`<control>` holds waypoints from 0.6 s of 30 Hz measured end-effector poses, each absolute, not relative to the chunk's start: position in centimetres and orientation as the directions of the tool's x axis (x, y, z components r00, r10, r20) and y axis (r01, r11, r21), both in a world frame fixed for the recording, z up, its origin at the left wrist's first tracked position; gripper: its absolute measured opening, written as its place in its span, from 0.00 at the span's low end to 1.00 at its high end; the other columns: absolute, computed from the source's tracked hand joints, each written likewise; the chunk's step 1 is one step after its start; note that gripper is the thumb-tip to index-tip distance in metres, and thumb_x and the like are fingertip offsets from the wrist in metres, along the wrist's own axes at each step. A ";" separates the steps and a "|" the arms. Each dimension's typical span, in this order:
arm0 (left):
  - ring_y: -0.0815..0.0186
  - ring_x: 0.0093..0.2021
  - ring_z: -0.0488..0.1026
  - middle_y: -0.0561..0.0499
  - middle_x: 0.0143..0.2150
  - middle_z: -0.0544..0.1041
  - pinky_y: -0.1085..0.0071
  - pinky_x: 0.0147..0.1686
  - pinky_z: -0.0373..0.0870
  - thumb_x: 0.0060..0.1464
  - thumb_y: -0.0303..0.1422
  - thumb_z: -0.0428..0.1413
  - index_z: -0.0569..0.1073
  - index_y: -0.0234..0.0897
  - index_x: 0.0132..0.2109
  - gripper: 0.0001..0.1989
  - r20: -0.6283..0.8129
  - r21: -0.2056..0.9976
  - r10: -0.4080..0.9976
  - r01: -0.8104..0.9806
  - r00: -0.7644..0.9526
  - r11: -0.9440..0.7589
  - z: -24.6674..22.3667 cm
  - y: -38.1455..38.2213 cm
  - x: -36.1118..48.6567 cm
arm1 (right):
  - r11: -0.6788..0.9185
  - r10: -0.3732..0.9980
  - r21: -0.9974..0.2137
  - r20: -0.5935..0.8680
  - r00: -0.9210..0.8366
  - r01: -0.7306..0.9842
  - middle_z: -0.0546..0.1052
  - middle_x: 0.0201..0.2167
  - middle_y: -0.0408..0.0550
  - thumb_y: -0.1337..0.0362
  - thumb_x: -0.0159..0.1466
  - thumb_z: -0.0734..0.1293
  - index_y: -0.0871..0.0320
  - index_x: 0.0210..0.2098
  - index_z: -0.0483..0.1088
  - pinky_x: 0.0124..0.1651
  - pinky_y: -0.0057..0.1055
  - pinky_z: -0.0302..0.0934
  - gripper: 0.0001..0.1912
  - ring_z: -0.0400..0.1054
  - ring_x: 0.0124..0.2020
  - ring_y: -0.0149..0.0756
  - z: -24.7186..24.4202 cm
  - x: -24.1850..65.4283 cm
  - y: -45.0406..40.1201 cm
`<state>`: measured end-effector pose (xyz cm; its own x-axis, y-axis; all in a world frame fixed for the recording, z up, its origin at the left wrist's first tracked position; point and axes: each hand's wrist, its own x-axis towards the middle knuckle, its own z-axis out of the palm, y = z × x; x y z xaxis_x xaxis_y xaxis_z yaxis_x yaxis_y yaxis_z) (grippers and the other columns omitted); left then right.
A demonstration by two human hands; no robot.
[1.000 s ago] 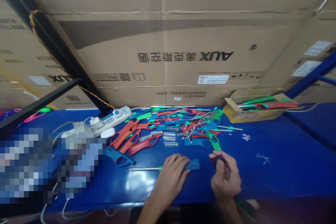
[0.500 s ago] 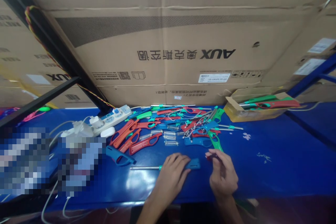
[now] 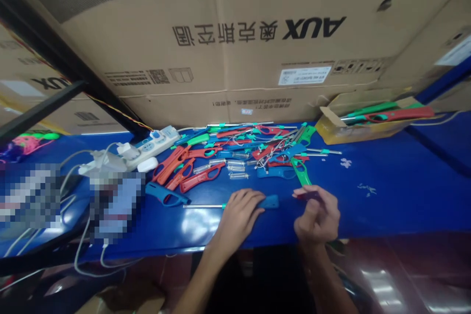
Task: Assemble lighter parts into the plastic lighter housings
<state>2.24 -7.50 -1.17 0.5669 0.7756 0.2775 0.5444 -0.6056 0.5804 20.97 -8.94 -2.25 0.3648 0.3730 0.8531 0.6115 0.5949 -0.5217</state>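
Note:
My left hand (image 3: 241, 213) lies over a blue long-neck gas lighter (image 3: 271, 201), fingers wrapped across its middle and pressing it to the table. The lighter's metal tube points left and its blue handle end shows on the right. To the right, my right hand (image 3: 319, 218) is closed around a small dark red object (image 3: 307, 196), mostly covered by the fingers; its kind is unclear. Just beyond the hands lie red lighter shells (image 3: 202, 178), a blue shell (image 3: 166, 194), a green shell (image 3: 302, 172) and several small clear tanks (image 3: 238, 175).
A power strip (image 3: 162, 142) with plugs and cables sits at the left, near a blurred-out device (image 3: 119, 206). An open carton (image 3: 353, 130) with lighters stands at the back right. Large cardboard boxes (image 3: 239, 59) wall the back of the blue table (image 3: 386, 211).
The camera view has tipped downward, so the table sits higher in the picture. My right hand has turned slightly, its thumb more bent over the red object. My left hand stays on the lighter.

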 end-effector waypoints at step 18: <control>0.60 0.54 0.70 0.48 0.53 0.76 0.62 0.52 0.66 0.68 0.32 0.53 0.70 0.41 0.56 0.12 0.260 0.592 0.789 0.553 0.557 -0.586 -1.0 -7.5 2.2 | 0.606 0.418 -0.512 0.856 0.304 0.609 0.76 0.44 0.52 0.77 0.67 0.61 0.54 0.60 0.65 0.30 0.36 0.74 0.24 0.75 0.37 0.38 -1.9 20.6 -9.2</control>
<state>2.23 -7.49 -1.01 0.5567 0.7888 0.2605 0.5531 -0.5859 0.5923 20.56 -9.24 -1.91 0.3037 0.4180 0.8562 0.6094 0.6056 -0.5118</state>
